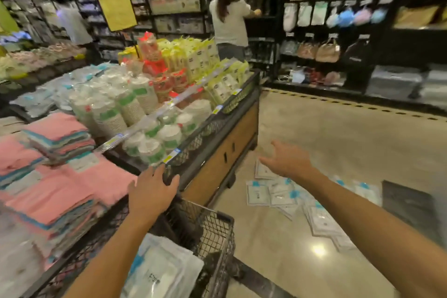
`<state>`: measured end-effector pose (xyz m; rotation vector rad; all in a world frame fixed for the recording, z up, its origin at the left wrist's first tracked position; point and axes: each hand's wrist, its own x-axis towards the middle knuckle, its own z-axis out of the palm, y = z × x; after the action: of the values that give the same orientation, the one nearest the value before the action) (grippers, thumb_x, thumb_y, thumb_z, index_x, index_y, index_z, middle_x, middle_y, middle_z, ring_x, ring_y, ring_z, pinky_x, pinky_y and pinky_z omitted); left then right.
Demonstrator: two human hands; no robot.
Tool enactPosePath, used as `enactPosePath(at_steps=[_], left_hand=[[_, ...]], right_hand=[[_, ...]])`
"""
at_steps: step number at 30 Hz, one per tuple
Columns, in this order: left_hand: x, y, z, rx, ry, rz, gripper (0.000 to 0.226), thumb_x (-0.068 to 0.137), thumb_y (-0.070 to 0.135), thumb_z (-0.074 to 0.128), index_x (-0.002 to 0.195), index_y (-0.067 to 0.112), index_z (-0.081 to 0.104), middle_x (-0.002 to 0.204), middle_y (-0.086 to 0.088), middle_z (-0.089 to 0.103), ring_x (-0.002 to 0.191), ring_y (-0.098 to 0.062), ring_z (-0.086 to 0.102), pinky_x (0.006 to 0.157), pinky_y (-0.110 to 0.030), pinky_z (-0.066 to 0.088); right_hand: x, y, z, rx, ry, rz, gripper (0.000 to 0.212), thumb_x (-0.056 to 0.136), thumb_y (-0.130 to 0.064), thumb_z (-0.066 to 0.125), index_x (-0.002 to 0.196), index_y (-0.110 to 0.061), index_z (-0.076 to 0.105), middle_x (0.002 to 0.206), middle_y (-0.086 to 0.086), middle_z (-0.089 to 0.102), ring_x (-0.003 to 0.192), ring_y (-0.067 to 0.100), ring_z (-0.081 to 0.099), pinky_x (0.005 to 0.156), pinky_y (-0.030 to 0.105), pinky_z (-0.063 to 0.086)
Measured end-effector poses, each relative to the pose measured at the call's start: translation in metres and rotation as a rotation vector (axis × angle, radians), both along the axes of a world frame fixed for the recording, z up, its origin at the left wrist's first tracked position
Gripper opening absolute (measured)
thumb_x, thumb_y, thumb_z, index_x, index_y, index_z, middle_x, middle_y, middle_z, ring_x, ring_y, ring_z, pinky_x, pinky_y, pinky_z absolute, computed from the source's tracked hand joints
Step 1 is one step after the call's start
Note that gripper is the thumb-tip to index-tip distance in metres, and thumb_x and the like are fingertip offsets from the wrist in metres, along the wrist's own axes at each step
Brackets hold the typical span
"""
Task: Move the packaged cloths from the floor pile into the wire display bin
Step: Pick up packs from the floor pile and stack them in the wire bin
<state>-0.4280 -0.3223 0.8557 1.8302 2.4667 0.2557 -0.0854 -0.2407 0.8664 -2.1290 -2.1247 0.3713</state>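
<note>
Several clear-packaged white cloths with blue labels (280, 195) lie scattered in a pile on the shiny floor at the right. The black wire display bin (217, 227) stands at the bottom centre, with packaged cloths (164, 271) lying inside it. My left hand (151, 191) hovers over the bin's far edge, fingers spread and holding nothing. My right hand (286, 161) reaches out above the floor pile, fingers open and empty.
A wooden display counter (225, 152) with stacked cups and yellow packs stands ahead on the left. Pink folded cloths (60, 191) fill the left table. A dark mat (408, 203) lies on the floor at right. Two people stand at the far shelves.
</note>
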Motion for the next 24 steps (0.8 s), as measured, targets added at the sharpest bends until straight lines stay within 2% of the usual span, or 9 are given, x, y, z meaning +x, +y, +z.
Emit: enactPosePath(at_steps=[4,7,13,17,21,24], left_hand=[[0.054,0.036,-0.009,-0.038,0.002,-0.11,0.074,0.095,0.072,0.035,0.153,0.027,0.043,0.157,-0.002,0.044,0.144,-0.026,0.04,0.115,-0.053,0.035],[0.099,0.062,-0.017,-0.059,-0.013,-0.175,0.077,0.093,0.075,0.032,0.154,0.029,0.04,0.159,-0.003,0.042,0.146,-0.025,0.039,0.114,-0.053,0.039],[0.202,0.101,-0.03,-0.099,-0.025,-0.265,0.072,0.097,0.068,0.038,0.157,0.028,0.037,0.164,-0.005,0.034,0.15,-0.027,0.033,0.12,-0.055,0.028],[0.261,0.129,-0.047,-0.121,-0.018,-0.34,0.07,0.098,0.067,0.038,0.155,0.028,0.039,0.162,-0.004,0.038,0.148,-0.026,0.037,0.119,-0.053,0.031],[0.313,0.158,-0.067,-0.196,0.011,-0.386,0.069,0.098,0.065,0.039,0.156,0.027,0.038,0.161,-0.003,0.04,0.145,-0.027,0.041,0.117,-0.052,0.035],[0.345,0.185,-0.083,-0.22,-0.003,-0.431,0.064,0.098,0.06,0.042,0.151,0.024,0.044,0.15,-0.002,0.051,0.138,-0.026,0.048,0.111,-0.049,0.038]], right_hand=[[0.075,0.0,-0.009,-0.016,0.001,-0.112,0.087,0.086,-0.081,0.038,0.155,-0.027,0.038,0.149,0.005,0.056,0.131,0.032,0.056,0.107,0.054,0.045],[0.132,0.0,-0.019,-0.034,-0.001,-0.193,0.084,0.09,-0.078,0.041,0.156,-0.026,0.037,0.149,0.005,0.055,0.131,0.032,0.056,0.106,0.054,0.046],[0.237,-0.002,-0.037,-0.039,0.037,-0.312,0.083,0.091,-0.074,0.047,0.156,-0.023,0.038,0.152,0.007,0.054,0.134,0.032,0.054,0.106,0.052,0.048],[0.293,-0.011,-0.052,-0.062,0.041,-0.412,0.076,0.093,-0.069,0.051,0.152,-0.021,0.043,0.147,0.009,0.056,0.131,0.034,0.054,0.103,0.049,0.048],[0.34,-0.011,-0.072,-0.129,0.045,-0.517,0.074,0.093,-0.071,0.049,0.149,-0.024,0.043,0.144,0.008,0.057,0.129,0.035,0.054,0.104,0.052,0.047],[0.369,-0.005,-0.087,-0.187,0.043,-0.579,0.078,0.092,-0.072,0.048,0.153,-0.023,0.039,0.146,0.007,0.056,0.131,0.035,0.052,0.105,0.053,0.046]])
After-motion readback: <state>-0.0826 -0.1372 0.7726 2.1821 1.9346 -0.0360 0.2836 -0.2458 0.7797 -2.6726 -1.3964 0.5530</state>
